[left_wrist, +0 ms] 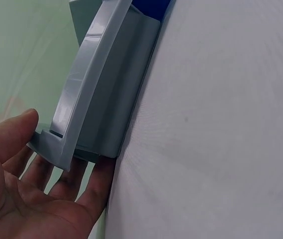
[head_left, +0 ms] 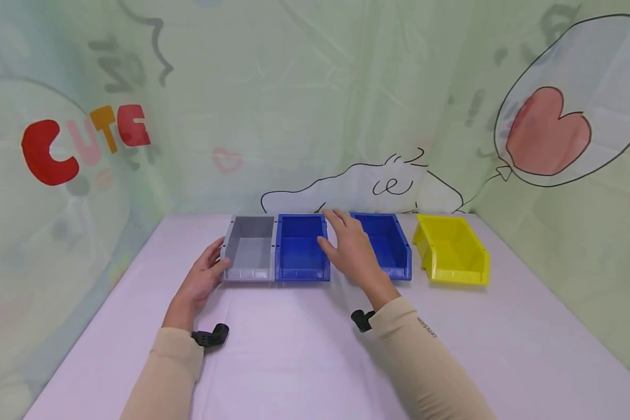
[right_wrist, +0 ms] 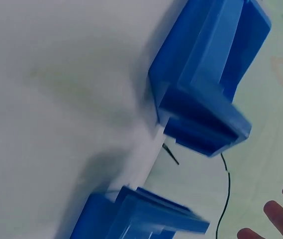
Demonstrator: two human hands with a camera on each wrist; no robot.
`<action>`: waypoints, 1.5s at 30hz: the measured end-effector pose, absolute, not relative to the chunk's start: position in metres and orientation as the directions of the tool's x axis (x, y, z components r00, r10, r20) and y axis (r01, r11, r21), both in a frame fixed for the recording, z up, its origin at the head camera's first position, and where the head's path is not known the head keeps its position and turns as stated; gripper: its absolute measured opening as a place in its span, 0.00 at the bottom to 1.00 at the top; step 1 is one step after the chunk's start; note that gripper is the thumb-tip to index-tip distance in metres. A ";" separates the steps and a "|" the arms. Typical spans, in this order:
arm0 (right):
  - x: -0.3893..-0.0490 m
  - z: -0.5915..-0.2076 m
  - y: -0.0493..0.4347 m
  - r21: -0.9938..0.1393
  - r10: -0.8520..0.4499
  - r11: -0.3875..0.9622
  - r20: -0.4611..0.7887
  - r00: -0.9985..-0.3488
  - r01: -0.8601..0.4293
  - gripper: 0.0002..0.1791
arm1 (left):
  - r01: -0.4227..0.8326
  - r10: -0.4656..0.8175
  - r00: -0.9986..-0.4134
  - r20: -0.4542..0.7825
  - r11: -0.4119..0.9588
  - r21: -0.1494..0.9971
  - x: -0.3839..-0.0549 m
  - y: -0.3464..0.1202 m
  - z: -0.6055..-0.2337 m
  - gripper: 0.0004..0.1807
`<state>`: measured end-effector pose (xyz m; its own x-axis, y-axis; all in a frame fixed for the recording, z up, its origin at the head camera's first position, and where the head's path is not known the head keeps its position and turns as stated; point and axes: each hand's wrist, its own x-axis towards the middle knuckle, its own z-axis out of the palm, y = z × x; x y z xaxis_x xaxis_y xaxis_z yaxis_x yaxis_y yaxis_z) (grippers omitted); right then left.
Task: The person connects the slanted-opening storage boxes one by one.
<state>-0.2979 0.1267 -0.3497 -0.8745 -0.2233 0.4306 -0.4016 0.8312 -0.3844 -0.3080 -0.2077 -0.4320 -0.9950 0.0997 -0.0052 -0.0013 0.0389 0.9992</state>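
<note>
My left hand holds the left side of a grey storage bin, thumb at its front corner. In the left wrist view, fingers reach beneath the side flange of the grey bin. Against that bin's right side stands a blue bin. My right hand is held with fingers spread over the gap between this bin and a second blue bin, partly hiding the second one. In the right wrist view, fingertips show apart from the first blue bin.
At the right end of the row is a yellow bin, slightly apart from the second blue bin. All the bins stand near the back edge of a white-covered table. A printed curtain encloses the back and sides.
</note>
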 end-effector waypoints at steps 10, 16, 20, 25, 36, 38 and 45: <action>-0.304 -0.353 0.161 -0.376 -0.147 0.875 0.394 -0.907 -0.305 0.34 | 0.001 0.102 -0.995 -0.002 0.028 1.000 -0.308 -0.212 -0.434 0.37; -0.305 -0.356 0.184 -0.388 -0.082 0.887 0.403 -0.912 -0.251 0.34 | 0.002 0.104 -0.995 -0.001 0.033 0.999 -0.310 -0.211 -0.432 0.37; -0.305 -0.357 0.198 -0.401 -0.035 0.891 0.408 -0.912 -0.214 0.33 | -0.006 0.101 -0.995 -0.010 0.036 0.999 -0.310 -0.210 -0.431 0.37; -0.306 -0.358 0.212 -0.466 0.025 0.873 0.339 -0.941 -0.145 0.35 | -0.010 0.102 -0.995 -0.014 0.040 0.999 -0.310 -0.210 -0.432 0.37; -0.311 -0.368 0.237 -0.513 0.103 0.858 0.201 -0.974 -0.015 0.40 | -0.019 0.097 -0.995 -0.023 0.046 0.999 -0.310 -0.210 -0.433 0.37; -0.314 -0.370 0.241 -0.545 0.120 0.838 0.167 -0.979 0.010 0.41 | -0.019 0.096 -0.995 -0.023 0.045 0.999 -0.310 -0.210 -0.433 0.37; -0.319 -0.377 0.253 -0.616 0.139 0.783 0.043 -0.989 0.083 0.40 | -0.021 0.096 -0.995 -0.026 0.046 0.999 -0.311 -0.210 -0.434 0.37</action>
